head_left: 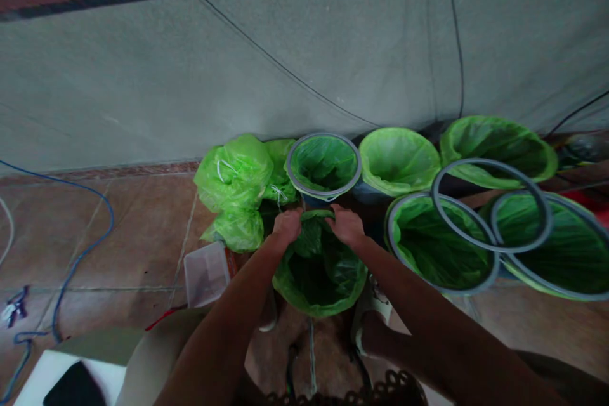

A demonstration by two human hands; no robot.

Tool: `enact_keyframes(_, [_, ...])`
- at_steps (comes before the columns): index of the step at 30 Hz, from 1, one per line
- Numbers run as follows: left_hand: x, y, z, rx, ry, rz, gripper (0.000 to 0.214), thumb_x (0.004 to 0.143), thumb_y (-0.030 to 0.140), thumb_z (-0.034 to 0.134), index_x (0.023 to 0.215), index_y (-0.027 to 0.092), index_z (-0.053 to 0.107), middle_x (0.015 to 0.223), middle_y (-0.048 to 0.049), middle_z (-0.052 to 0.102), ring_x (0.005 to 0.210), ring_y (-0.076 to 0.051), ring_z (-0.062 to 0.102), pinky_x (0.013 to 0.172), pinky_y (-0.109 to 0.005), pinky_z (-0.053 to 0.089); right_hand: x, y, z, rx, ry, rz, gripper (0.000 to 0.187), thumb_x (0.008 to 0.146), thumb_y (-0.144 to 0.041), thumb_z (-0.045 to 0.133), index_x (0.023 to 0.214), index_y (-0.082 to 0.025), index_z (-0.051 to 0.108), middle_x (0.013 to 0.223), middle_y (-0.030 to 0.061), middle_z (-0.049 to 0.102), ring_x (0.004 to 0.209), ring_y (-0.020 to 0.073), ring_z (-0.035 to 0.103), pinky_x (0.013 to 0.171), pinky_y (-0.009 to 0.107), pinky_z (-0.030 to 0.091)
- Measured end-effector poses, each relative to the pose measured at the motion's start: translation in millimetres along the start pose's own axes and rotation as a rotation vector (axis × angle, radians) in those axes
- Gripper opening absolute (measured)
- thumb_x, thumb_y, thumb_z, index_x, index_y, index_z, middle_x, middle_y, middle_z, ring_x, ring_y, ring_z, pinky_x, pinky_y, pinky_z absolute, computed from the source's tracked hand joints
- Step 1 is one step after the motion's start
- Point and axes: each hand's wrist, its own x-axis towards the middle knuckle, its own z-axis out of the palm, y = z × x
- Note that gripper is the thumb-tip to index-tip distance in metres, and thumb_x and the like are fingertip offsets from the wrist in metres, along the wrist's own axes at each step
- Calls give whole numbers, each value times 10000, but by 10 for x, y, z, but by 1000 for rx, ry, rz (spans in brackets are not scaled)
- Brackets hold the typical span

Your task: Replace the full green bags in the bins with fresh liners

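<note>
Between my feet stands a bin lined with a green bin bag; the bag is folded over its rim. My left hand grips the bag's far edge on the left side. On the right of that same far edge, my right hand has its fingers closed around the bag. The bag's inside looks dark, and its bottom cannot be made out. Just behind my hands is another lined bin with a grey ring on its rim.
Tied green bags and a clear plastic box are on the left. Several lined bins stand rightward, including one without a ring. A loose grey ring rests across two bins. A blue cable crosses the tiled floor.
</note>
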Motion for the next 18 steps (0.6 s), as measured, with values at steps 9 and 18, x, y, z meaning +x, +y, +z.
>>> enact_keyframes(9, [-14, 47, 22, -24, -11, -68, 340, 898, 167, 451, 1213, 198, 574, 1083, -132, 713, 1069, -244, 667, 890, -336, 505, -45, -64, 149, -175, 77, 122, 407, 940, -88, 306, 1303, -134, 484, 1051, 197, 681, 964, 272, 674, 822, 393, 444])
enact_keyframes(18, [-287, -92, -71, -456, 381, -303, 693, 817, 487, 644, 1386, 141, 454, 1347, -158, 591, 1250, -270, 553, 1044, -375, 429, 39, -25, -99, 70, 131, -58, 720, 891, -471, 555, 1476, -124, 321, 1274, 182, 611, 1185, 295, 544, 952, 379, 404])
